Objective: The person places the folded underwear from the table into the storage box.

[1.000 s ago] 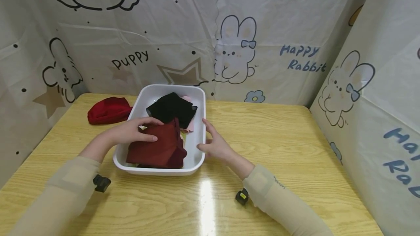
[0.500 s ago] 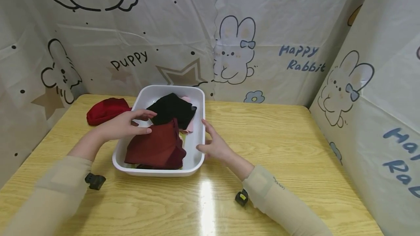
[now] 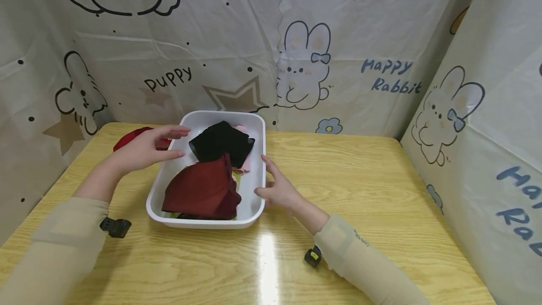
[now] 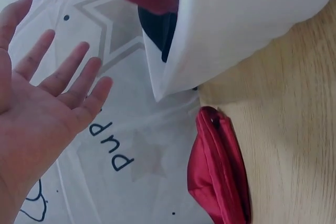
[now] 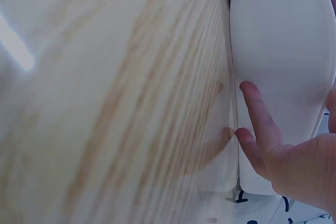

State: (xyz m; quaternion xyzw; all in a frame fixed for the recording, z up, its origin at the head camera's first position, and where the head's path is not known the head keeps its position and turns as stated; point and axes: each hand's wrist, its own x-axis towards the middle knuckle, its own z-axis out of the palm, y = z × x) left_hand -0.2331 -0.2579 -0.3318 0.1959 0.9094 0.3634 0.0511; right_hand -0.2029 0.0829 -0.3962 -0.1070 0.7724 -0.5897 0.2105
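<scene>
My left hand (image 3: 148, 147), fingers spread, hovers by the left rim of a white plastic tub (image 3: 158, 187) and holds nothing. Inside the tub's near half lies a folded rust-red cloth (image 3: 199, 187) with a darker maroon edge. Behind it sits a folded black cloth (image 3: 222, 142), partly over a pink piece (image 3: 245, 165). At the tub's right side, my right hand (image 3: 281, 189) holds the wall, thumb over the rim. In the right wrist view, fingers (image 5: 262, 116) of that hand rest against the outer wall. A shiny red fabric item (image 4: 218, 169) lies left of the tub, partly hidden by my left hand in the head view.
The wooden table (image 3: 338, 192) carries the tub near its back edge. A printed curtain (image 3: 237, 36) hangs behind and along both sides. Yellowish material shows under the rust-red cloth.
My left hand has let go of the rust-red cloth and moved up and left to the tub's rim. That cloth stays in the tub. My right hand has not visibly moved.
</scene>
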